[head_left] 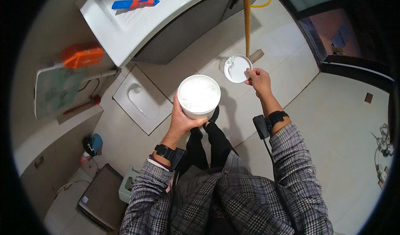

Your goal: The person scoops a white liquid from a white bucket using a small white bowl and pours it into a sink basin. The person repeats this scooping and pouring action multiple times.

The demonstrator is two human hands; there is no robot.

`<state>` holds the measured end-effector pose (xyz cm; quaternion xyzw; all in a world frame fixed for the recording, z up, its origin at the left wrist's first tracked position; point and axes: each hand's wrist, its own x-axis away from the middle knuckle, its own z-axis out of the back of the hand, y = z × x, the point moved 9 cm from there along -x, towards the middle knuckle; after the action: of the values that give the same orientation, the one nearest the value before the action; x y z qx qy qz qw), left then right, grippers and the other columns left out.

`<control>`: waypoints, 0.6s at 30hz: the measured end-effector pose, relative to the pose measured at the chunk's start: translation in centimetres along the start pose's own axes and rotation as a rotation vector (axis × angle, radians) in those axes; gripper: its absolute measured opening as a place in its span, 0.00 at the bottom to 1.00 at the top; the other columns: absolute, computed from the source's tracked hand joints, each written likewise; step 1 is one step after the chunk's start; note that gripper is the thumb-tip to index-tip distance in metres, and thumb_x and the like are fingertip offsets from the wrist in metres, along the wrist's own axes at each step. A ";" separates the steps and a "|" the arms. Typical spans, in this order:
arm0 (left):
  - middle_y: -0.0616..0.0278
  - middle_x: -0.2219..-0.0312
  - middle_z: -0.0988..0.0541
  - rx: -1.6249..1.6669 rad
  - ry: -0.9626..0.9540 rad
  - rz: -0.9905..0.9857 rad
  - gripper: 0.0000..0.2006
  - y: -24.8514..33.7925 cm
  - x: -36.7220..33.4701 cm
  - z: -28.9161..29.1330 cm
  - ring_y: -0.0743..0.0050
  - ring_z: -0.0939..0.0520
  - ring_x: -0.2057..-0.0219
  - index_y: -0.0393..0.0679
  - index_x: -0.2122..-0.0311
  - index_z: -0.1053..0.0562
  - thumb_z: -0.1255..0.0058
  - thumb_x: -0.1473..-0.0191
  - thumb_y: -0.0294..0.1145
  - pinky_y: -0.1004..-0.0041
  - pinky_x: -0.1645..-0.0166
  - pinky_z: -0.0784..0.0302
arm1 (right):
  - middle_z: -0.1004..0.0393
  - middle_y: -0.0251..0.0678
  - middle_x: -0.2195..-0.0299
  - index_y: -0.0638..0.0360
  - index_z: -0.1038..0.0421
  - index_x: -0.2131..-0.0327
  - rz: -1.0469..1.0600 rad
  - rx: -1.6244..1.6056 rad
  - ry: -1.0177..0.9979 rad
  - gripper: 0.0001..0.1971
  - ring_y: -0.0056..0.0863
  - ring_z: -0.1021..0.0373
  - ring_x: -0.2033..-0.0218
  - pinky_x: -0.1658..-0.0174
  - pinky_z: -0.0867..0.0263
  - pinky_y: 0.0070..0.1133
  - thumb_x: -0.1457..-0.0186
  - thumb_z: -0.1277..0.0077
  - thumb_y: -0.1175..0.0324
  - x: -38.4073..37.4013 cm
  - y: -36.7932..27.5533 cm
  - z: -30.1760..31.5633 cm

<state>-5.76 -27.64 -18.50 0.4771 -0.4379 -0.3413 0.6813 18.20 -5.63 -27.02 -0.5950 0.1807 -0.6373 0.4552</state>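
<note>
My left hand [180, 121] is wrapped round the side and lower front of a white round tub [199, 110], held upright in front of me. The tub's top is uncovered, and white stuff fills it nearly to the rim; whether it is powder or paste I cannot tell. Off to the right, my right hand [260, 81] pinches the edge of a white round lid [237, 71] between thumb and fingers. Crumpled clear plastic shows at the lid's left side. Lid and tub are apart.
A squat toilet [140, 98] is set in the tiled floor at left. Above it stands a white washbasin [102, 24] with a red and blue utility knife [135, 4] on top. A wooden pole [246, 22] rises beyond the lid. A grey lidded box [104, 198] stands lower left.
</note>
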 end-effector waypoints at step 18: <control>0.56 0.48 0.32 -0.007 0.166 0.059 0.57 -3.4 5.0 1.9 0.60 0.29 0.45 0.45 0.38 0.49 0.26 0.76 0.41 0.61 0.40 0.31 | 0.27 0.48 0.74 0.61 0.24 0.72 0.643 0.725 0.462 0.12 0.47 0.30 0.69 0.64 0.34 0.38 0.53 0.39 0.61 -0.2 -2.5 6.1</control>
<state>-5.78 -33.76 -20.09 0.4884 -0.3926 -0.2820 0.7265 22.88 -2.32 -23.81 -0.1583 0.2175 -0.6016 0.7521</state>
